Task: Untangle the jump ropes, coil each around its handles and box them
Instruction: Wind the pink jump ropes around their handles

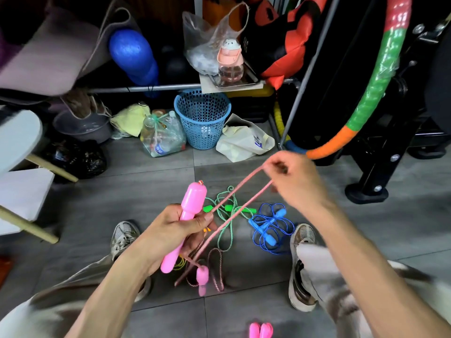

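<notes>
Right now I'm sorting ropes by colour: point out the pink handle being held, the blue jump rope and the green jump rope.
pink handle (pixel 192 203), head view, upper barrel.
blue jump rope (pixel 271 226), head view, coiled cord.
green jump rope (pixel 228 226), head view, loose cord.

basket (pixel 202 119) behind ropes (pixel 244 215) on floor (pixel 122 191), between shoes (pixel 124 235)

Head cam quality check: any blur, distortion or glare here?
Head view: wide-angle bending at the edges, the hoop bowed; motion blur on the mat top left and on the trouser legs; right hand slightly soft, left hand and pink handle sharp; light glare on the floor tiles.
</notes>
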{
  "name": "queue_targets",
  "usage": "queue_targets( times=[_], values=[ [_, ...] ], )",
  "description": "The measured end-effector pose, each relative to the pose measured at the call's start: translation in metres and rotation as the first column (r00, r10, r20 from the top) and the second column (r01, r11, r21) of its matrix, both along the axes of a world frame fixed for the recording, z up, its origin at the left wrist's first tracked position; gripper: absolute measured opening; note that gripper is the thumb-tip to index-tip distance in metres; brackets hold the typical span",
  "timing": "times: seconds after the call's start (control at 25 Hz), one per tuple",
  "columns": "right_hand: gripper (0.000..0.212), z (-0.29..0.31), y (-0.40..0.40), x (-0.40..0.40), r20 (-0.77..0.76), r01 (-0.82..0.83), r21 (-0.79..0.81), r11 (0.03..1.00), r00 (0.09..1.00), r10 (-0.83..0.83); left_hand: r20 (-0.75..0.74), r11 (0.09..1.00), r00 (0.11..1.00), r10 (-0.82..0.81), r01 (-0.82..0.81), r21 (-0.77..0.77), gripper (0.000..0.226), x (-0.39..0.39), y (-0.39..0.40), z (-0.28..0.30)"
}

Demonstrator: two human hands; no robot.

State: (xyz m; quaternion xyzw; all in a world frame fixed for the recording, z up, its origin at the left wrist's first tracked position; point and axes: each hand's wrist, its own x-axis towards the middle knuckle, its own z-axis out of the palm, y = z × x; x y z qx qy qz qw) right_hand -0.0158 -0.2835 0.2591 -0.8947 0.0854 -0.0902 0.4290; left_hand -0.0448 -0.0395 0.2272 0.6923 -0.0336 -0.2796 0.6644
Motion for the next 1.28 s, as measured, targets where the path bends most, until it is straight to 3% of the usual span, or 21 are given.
queue_targets(
  times=[0.12,0.2,0.24,0.28,0.32,0.4,0.44,0.48,0.6,0.68,0.8,0.96,1.04,1.12,1.16,1.24,1.28],
  values=[
    [0.017,0.008,-0.03,0.007,0.128,0.232,-0.158,0.96,0.969,-0.213,0.014,1.0,1.0,-0.006,0.006,-0.008,0.024,-0.002,0.002,-0.001],
    [0.019,0.013,-0.027,0.0,0.077,0.141,-0.313,0.939,0.989,-0.123,0.03,0.999,1.0,0.009,-0.008,-0.037,0.023,-0.003,0.002,0.0],
    [0.027,0.013,-0.018,-0.006,0.014,0.023,-0.313,0.949,1.0,-0.02,0.033,0.998,0.999,0.012,-0.01,-0.059,0.024,-0.003,0.001,0.0],
    [0.033,0.014,-0.004,-0.013,-0.064,-0.131,-0.223,0.966,0.991,0.12,0.034,0.997,0.999,0.01,-0.007,-0.078,0.025,-0.003,0.001,0.0],
    [0.036,0.014,0.012,-0.021,-0.146,-0.289,-0.03,0.957,0.948,0.282,0.039,0.996,0.999,0.001,0.002,-0.084,0.025,-0.003,0.0,-0.001],
    [0.033,0.009,0.038,-0.033,-0.218,-0.439,0.374,0.817,0.815,0.537,0.063,0.996,0.998,-0.022,0.027,-0.08,0.025,-0.004,-0.002,-0.001],
    [0.025,0.005,0.045,-0.036,-0.232,-0.46,0.436,0.774,0.773,0.59,0.069,0.996,0.997,-0.027,0.033,-0.083,0.024,-0.005,-0.003,-0.002],
    [0.015,0.002,0.047,-0.035,-0.245,-0.482,0.398,0.78,0.764,0.597,0.069,0.996,0.997,-0.026,0.032,-0.085,0.022,-0.005,-0.004,-0.002],
    [0.007,0.004,0.034,-0.027,-0.214,-0.473,0.126,0.872,0.845,0.49,0.036,0.997,0.999,-0.019,0.022,-0.075,0.02,-0.005,-0.006,-0.002],
    [0.009,0.008,0.016,-0.018,-0.087,-0.351,-0.086,0.932,0.935,0.344,0.012,0.997,1.0,-0.024,0.025,-0.077,0.019,-0.004,-0.005,-0.002],
    [0.012,0.009,-0.014,-0.006,0.03,-0.133,-0.109,0.985,0.99,0.137,-0.035,0.996,0.999,-0.003,-0.001,-0.095,0.022,-0.003,-0.004,-0.001],
    [0.004,0.009,-0.008,-0.012,0.124,-0.041,-0.224,0.974,0.99,0.07,-0.024,0.993,0.999,0.044,-0.046,-0.107,0.019,-0.004,-0.008,0.001],
    [0.01,0.007,0.014,-0.023,0.213,-0.012,0.005,1.0,0.977,0.011,-0.088,0.966,0.991,0.098,-0.116,-0.231,0.018,-0.003,-0.007,0.0],
    [0.017,0.001,0.035,-0.031,0.025,-0.076,0.409,0.909,0.997,0.072,-0.175,0.901,0.976,0.13,-0.19,-0.39,0.03,-0.001,-0.005,0.001],
    [0.021,-0.003,0.045,-0.036,-0.139,-0.124,0.513,0.849,0.964,0.225,-0.209,0.87,0.968,0.142,-0.223,-0.439,0.033,0.0,-0.005,0.002],
    [0.024,-0.011,0.065,-0.05,-0.379,-0.298,0.548,0.782,0.745,0.549,-0.258,0.836,0.949,0.182,-0.287,-0.467,0.023,0.001,-0.006,0.004],
    [0.021,-0.016,0.074,-0.057,-0.411,-0.363,0.565,0.741,0.655,0.634,-0.277,0.825,0.938,0.207,-0.32,-0.466,0.019,0.002,-0.007,0.005]
  ],
)
